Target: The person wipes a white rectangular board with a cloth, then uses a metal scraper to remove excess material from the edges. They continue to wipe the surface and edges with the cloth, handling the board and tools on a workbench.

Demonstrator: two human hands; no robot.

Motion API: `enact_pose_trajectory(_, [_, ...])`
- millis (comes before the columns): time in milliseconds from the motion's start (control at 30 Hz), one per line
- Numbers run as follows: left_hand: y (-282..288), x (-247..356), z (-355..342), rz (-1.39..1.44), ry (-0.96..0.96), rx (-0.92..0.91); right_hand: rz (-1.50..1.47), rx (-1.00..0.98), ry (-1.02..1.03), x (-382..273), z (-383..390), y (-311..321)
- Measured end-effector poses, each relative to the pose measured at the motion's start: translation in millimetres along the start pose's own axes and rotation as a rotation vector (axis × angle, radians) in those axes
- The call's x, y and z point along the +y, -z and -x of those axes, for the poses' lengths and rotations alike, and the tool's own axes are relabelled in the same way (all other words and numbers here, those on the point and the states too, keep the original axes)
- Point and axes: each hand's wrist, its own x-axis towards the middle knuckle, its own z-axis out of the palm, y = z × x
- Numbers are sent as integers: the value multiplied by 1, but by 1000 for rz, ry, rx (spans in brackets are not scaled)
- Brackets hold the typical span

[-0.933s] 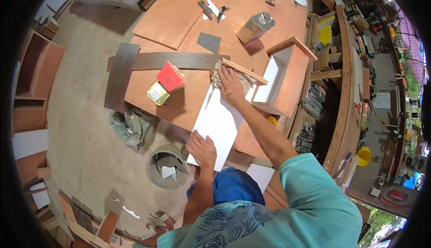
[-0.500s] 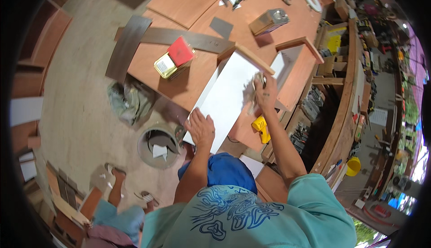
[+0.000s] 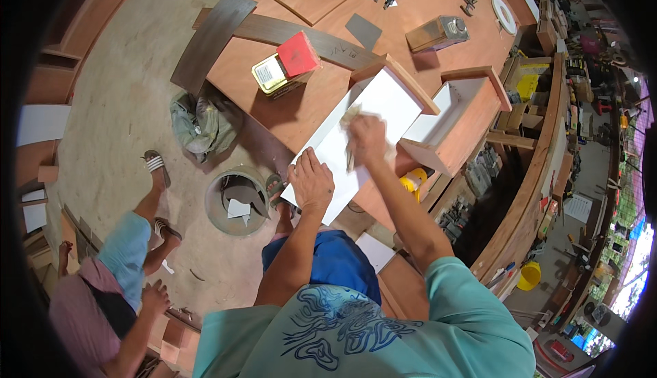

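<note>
A drawer-like wooden box with a white panel (image 3: 395, 104) lies at a slant on the worktable, a wooden board (image 3: 419, 93) across its far end. My left hand (image 3: 313, 181) rests on the near left edge of the white panel, fingers stretched out and fairly flat. Around a pale, crumpled rag (image 3: 350, 114), my right hand (image 3: 368, 138) is closed, pressing it on the middle of the panel. Motion blurs the rag's edges. Beside my right forearm, a yellow power tool (image 3: 413, 179) is partly covered by the arm.
A second drawer box (image 3: 448, 146) stands to the right. On the table (image 3: 308, 114) are a tin with a red piece on top (image 3: 280, 70), a metal can (image 3: 438, 33) and dark strips (image 3: 294, 39). A round bin (image 3: 213, 207) stands on the floor. Another person (image 3: 85, 309) is at lower left.
My right hand has moved the rag leftward from the panel's right edge to its middle. My left hand stays at the near edge. The other person shows more fully at lower left.
</note>
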Motion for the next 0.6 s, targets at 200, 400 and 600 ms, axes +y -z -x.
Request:
enact_pose_trajectory(200, [5,1,-2,24,18,-18,59,110,-178,8,-36,-3])
enact_pose_trajectory(400, [-2,1,0,13,9,16,-70,27,108,-10,-7,-2])
enact_pose_trajectory(600, [0,0,1,3,15,1,140,16,-274,9,-52,-11])
